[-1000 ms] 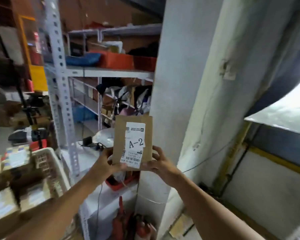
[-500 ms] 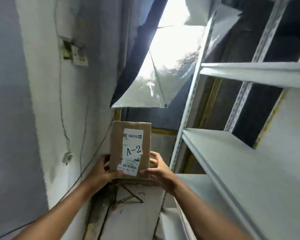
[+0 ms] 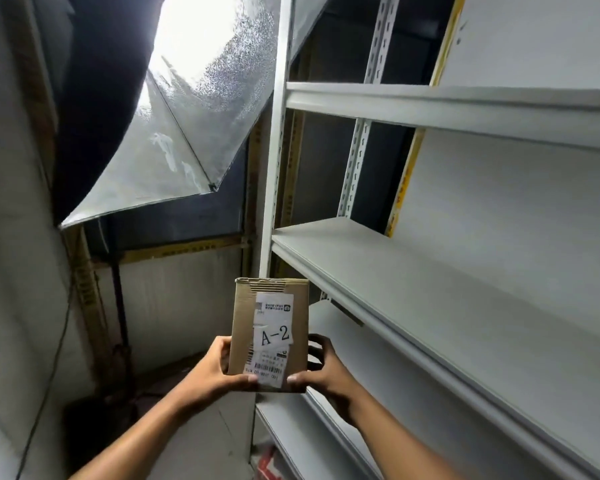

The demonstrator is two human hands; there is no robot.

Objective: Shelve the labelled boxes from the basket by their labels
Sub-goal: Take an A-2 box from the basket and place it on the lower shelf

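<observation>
A: Going left to right — the wall with the reflective umbrella [image 3: 174,133] has slid to the left edge; the cluttered rack and the basket from a second ago are gone from view.

B: And the box?

A: The cardboard box [image 3: 269,336] stands upright in the middle, its "A-2" label [image 3: 274,336] facing the camera; the left hand [image 3: 219,370] pinches its lower left edge, thumb on the front; the right hand [image 3: 317,370] presses the lower right edge the same way.

B: On the right?

A: The white shelving [image 3: 430,282] now fills that side — bare boards; the person has turned to it, so I'd judge placing comes next, though no shelf markings are legible.
</observation>
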